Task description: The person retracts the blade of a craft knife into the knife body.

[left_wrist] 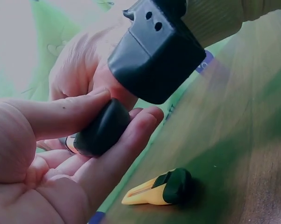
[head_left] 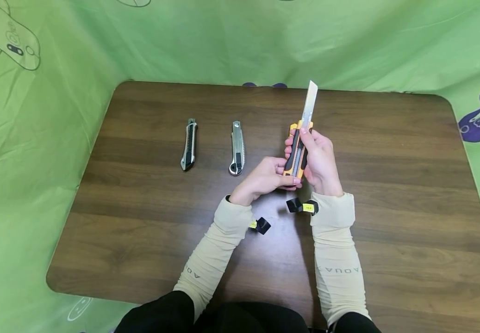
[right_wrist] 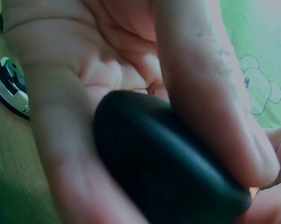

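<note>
A yellow-and-black utility knife [head_left: 298, 155] is held between both hands, its long blade [head_left: 310, 102] extended and pointing away from the person. My right hand [head_left: 321, 159] grips the handle from the right, thumb near the blade end. My left hand [head_left: 264, 178] pinches the rear end between thumb and fingers. In the left wrist view, that thumb and those fingers hold the knife's black butt [left_wrist: 103, 128]. The same butt [right_wrist: 164, 158] fills the middle of the right wrist view, blurred. Another yellow-and-black utility knife [left_wrist: 159, 189] lies on the table, mostly hidden in the head view.
On the brown wooden table [head_left: 152, 222] lie a black-and-silver utility knife [head_left: 189, 144] and a silver utility knife [head_left: 237, 148], side by side, left of the hands. Green printed cloth [head_left: 206, 41] surrounds the table. Black wrist cameras [head_left: 295, 205] sit near both cuffs.
</note>
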`<control>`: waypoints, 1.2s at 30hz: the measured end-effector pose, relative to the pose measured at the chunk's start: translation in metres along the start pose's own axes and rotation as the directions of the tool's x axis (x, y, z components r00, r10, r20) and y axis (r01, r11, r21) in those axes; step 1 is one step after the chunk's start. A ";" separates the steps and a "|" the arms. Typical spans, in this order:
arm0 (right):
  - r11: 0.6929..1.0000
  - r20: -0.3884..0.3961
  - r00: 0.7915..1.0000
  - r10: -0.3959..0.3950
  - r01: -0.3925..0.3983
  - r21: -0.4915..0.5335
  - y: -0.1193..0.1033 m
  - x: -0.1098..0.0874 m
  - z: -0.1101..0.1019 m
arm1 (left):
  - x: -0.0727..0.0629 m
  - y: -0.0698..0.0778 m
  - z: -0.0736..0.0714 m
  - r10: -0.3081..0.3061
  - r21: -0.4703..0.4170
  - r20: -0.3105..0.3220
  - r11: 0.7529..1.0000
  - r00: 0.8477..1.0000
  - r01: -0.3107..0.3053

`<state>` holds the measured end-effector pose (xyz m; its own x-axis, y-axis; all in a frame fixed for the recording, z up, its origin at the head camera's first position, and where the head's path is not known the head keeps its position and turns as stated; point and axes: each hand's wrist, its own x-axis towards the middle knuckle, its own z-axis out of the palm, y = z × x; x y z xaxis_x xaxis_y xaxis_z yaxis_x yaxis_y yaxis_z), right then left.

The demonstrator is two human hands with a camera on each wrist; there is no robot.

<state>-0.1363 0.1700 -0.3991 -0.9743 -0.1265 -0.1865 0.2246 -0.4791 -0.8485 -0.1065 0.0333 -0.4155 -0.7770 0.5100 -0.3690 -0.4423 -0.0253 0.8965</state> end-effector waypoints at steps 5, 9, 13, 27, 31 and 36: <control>1.000 0.016 1.000 -0.009 0.009 0.000 0.000 -0.001 0.000 | 0.000 0.000 -0.001 -0.008 -0.033 0.021 0.999 1.000 0.008; 1.000 0.027 0.999 -0.019 0.019 -0.005 0.000 -0.001 0.001 | 0.000 0.001 -0.003 -0.003 -0.054 0.028 0.999 1.000 0.005; 0.999 0.038 0.999 -0.036 0.036 -0.005 0.000 0.000 0.002 | -0.001 0.001 -0.005 0.006 -0.069 0.041 0.998 0.999 -0.003; 0.996 0.091 0.992 -0.086 0.086 0.012 0.000 -0.001 0.003 | -0.002 0.002 -0.008 0.024 -0.130 0.059 0.991 0.998 -0.017; 0.996 0.109 0.990 -0.089 0.086 0.032 -0.001 -0.002 0.002 | -0.002 0.002 -0.008 0.024 -0.133 0.058 0.991 0.998 -0.016; 0.995 0.157 0.983 -0.096 0.090 0.045 -0.002 -0.003 0.000 | -0.002 0.003 -0.008 0.028 -0.145 0.059 0.989 0.998 -0.020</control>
<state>-0.1340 0.1714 -0.3965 -0.9764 -0.2147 -0.0239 0.1364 -0.5269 -0.8389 -0.1093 0.0254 -0.4140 -0.7615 0.5589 -0.3284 -0.4875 -0.1598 0.8584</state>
